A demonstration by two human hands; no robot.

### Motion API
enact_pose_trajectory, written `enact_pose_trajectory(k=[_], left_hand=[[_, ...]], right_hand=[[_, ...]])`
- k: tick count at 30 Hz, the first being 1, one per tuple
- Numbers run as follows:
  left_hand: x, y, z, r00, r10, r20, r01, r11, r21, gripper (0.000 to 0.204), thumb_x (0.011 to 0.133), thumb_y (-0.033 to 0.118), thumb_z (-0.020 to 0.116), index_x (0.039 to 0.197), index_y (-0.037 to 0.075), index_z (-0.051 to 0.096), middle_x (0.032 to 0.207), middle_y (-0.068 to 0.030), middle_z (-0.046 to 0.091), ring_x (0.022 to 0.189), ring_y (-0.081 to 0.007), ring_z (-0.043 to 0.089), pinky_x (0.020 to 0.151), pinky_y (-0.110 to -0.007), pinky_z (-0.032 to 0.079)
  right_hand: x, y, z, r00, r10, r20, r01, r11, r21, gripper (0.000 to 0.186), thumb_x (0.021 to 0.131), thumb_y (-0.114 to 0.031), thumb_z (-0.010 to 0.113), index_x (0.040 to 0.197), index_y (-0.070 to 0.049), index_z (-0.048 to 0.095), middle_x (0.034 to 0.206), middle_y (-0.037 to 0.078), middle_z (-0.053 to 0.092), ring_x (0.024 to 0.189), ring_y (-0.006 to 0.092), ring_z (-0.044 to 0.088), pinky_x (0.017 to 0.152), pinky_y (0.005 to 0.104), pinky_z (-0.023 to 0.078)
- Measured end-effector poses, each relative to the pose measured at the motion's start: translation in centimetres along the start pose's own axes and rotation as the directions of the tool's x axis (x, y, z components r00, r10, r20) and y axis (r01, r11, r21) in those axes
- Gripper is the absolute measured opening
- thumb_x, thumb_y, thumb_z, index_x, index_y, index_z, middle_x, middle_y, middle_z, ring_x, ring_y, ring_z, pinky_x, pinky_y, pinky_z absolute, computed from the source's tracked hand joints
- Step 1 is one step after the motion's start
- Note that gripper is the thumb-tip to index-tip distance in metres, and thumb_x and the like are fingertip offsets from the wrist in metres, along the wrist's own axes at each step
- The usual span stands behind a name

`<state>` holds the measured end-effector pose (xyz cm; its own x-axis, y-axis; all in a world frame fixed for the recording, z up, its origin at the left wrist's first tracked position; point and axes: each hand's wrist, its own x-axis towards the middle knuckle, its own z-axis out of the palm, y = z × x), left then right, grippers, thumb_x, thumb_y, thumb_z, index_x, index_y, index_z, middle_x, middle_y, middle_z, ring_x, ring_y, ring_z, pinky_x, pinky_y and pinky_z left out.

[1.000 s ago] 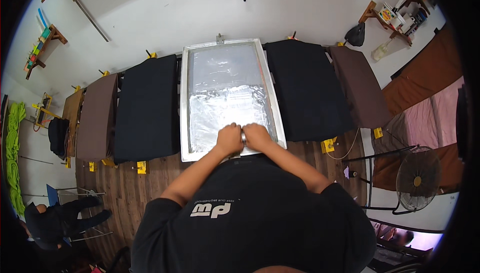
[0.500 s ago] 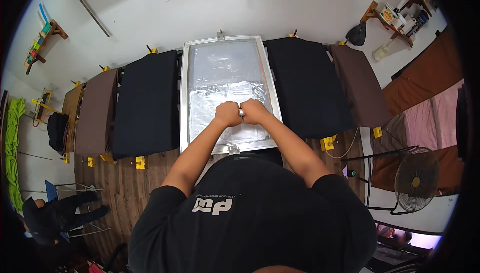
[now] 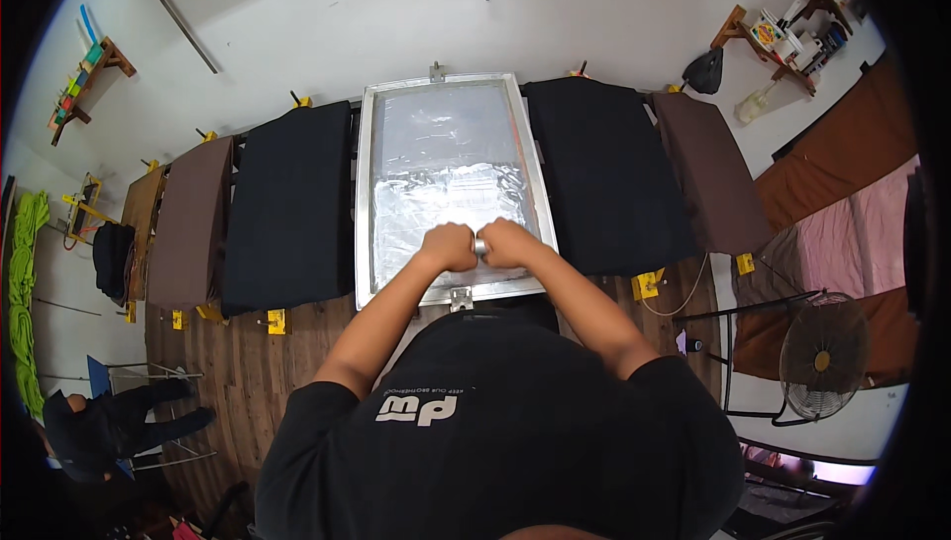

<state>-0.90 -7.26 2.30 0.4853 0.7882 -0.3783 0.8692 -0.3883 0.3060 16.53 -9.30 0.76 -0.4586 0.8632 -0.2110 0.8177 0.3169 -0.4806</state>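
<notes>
1. Now both hands sit side by side over the near part of a silver-framed printing screen (image 3: 448, 183), which lies flat on the long bench (image 3: 297, 332).
2. The left hand (image 3: 448, 247) is curled into a closed grip around a short grey handle (image 3: 480, 246), knuckles up.
3. The right hand (image 3: 512, 242) is closed on the same handle from the other side, so the two fists nearly touch, with only a sliver of grey showing between them.
4. What hangs below the handle is hidden by the hands, so I cannot tell its shape.
5. The screen's mesh looks shiny and pale, with a wrinkled, brighter band across its middle just beyond the hands.
6. A small metal bracket (image 3: 460, 297) sits at the middle of the frame's near edge, just below the hands.
7. Just left of the screen lies a black cloth-covered pallet (image 3: 289, 208), and beyond that a brown pallet (image 3: 190, 223).
8. Just right of the screen lies another black pallet (image 3: 604, 178), then a second brown one (image 3: 708, 173).
9. Yellow clamps (image 3: 276, 321) dot the bench's near edge.
10. A standing fan (image 3: 822, 357) is on the floor well off to the right.
</notes>
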Motion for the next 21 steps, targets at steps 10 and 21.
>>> enact_pose_trajectory(k=[10,21], left_hand=[[-2.5,-0.3,7.8,0.889,0.184,-0.419,-0.199,0.980,0.009,0.030,0.068,0.019,0.076,0.090,0.002,0.066,0.088,-0.0170,0.064,0.082,-0.0377,0.067,0.074,-0.047,0.058],[3.6,-0.9,-0.6,0.981,-0.034,-0.189,0.039,0.999,0.022,0.027,0.074,0.024,0.069,0.095,0.008,0.077,0.103,-0.0171,0.075,0.094,-0.0354,0.074,0.083,-0.045,0.060]], right_hand=[[-3.5,-1.1,6.6,0.954,-0.014,-0.299,-0.015,0.996,-0.093,0.017,0.072,-0.007,0.069,0.089,-0.003,0.068,0.092,0.018,0.070,0.091,0.0361,0.068,0.078,0.0484,0.058],[4.4,2.1,-0.1,0.980,0.027,-0.197,-0.047,0.994,-0.098,0.019,0.071,-0.013,0.070,0.088,-0.005,0.075,0.090,0.024,0.073,0.086,0.0412,0.072,0.080,0.0486,0.059]])
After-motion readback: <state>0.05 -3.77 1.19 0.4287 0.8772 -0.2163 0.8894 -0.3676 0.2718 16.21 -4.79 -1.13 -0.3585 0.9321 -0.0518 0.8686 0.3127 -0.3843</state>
